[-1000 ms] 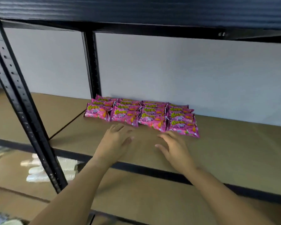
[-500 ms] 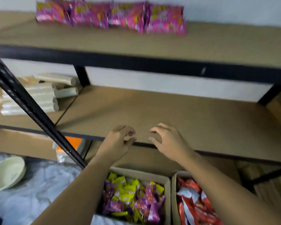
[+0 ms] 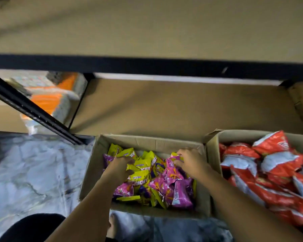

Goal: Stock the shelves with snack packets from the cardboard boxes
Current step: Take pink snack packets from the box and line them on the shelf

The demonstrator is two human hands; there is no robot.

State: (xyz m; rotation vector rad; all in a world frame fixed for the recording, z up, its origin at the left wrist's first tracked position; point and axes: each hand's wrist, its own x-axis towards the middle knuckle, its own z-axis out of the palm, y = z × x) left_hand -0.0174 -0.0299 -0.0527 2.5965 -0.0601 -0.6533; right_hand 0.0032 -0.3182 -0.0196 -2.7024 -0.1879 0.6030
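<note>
Head view. Both my hands are down in the left cardboard box [image 3: 143, 142], which stands on the floor against the front edge of the lowest shelf board [image 3: 173, 105]. My left hand [image 3: 120, 167] is curled into the heap near the box's left wall, fingers closed over yellow snack packets [image 3: 140, 165]. My right hand [image 3: 191, 161] is near the far right corner, fingers bent round the crimped top of a pink packet [image 3: 172, 169]. Exact fingertip contact is blurred.

The box is loosely filled with yellow and pink-purple packets, jumbled, overlapping at all angles. The second box [image 3: 212, 145], just to the right, holds red-and-white snack bags [image 3: 276, 154], untouched by either hand.

Handling estimate: small air-puffed foil packets, very light, glossy film, likely slippery; contents probably brittle. Squeezing the belly risks crushing or popping. Better to pinch the flat sealed ends, or scoop several flat between both palms. Loose stacks will slide apart, so gather few per lift.

The lowest shelf board behind the boxes and the board above it [image 3: 147, 28] both show bare surface to receive them.
</note>
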